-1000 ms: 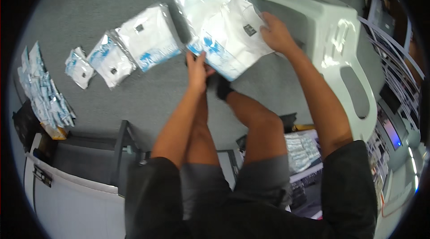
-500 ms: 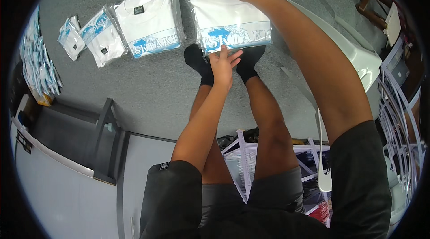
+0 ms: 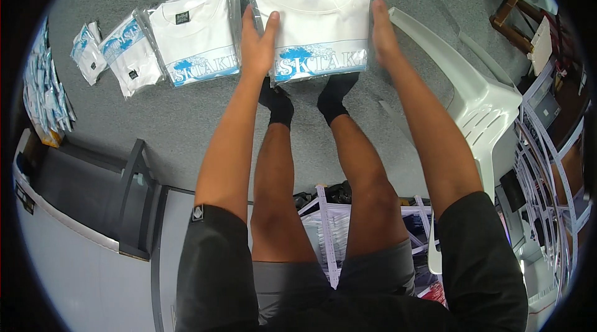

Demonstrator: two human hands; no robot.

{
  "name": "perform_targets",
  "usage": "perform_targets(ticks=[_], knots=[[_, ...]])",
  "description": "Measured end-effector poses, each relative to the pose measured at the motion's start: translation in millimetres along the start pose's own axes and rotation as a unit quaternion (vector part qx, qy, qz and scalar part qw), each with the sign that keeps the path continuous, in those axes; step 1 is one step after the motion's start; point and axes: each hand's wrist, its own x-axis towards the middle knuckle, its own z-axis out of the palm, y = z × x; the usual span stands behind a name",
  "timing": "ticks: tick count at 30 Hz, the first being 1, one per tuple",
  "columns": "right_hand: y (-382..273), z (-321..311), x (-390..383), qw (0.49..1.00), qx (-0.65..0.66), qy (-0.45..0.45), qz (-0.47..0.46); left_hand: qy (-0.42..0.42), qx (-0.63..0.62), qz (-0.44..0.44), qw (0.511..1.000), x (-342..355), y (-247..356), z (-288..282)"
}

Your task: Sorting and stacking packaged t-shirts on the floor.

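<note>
Left hand [image 3: 258, 46]: lies flat and open, fingers stretched together, palm down on the left edge of the large bagged white shirt [image 3: 317, 18]; it grips nothing.
Right hand [image 3: 380, 33]: open as well, fingers straight, its inner side pressed against the right edge of the same bag; nothing is closed in it.
Large bagged white shirt: a folded white T-shirt with blue print and a dark neck label, sealed in clear plastic, lying flat on the grey carpet floor [image 3: 186, 120] between the two hands, its lower edge just beyond the person's black socks [image 3: 308, 102].
Medium bagged shirt [image 3: 199, 36]: the same kind of pack, smaller, just beside the left hand on its outer side, touching or nearly touching the large bag.
Smaller bagged shirt [image 3: 130, 55]: further out from the left hand, next to the medium pack.
Smallest pack [image 3: 90, 55]: furthest out in that row.
White plastic chair [image 3: 479, 95]: near the right hand, on its outer side, close to the forearm.
Stack of bagged items [image 3: 46, 95]: well apart from the left hand, at the far left edge.
</note>
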Motion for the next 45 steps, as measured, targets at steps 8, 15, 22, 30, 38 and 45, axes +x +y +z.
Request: perform_targets(ticks=[8, 15, 22, 30, 38, 45], knots=[[4, 10, -15, 0.954, -0.14, 0.149, -0.218, 0.085, 0.022, 0.073, 0.993, 0, 12, 15], [-40, 40, -20, 0.924, -0.256, 0.079, -0.271, 0.108, 0.189, 0.103, 0.971, 11, 19, 34], [-47, 57, -19, 0.94, -0.258, 0.076, -0.209, 0.1, 0.191, 0.089, 0.973, 15, 10, 39], [-35, 59, -10, 0.937, -0.247, 0.072, -0.237, 0.084, 0.18, 0.056, 0.978, 16, 14, 46], [-33, 57, -13, 0.928, -0.27, 0.087, -0.241, 0.084, 0.176, 0.061, 0.979, 13, 10, 41], [-10, 41, -9, 0.951, -0.154, 0.181, -0.198, 0.203, 0.135, 0.099, 0.965, 13, 3, 38]])
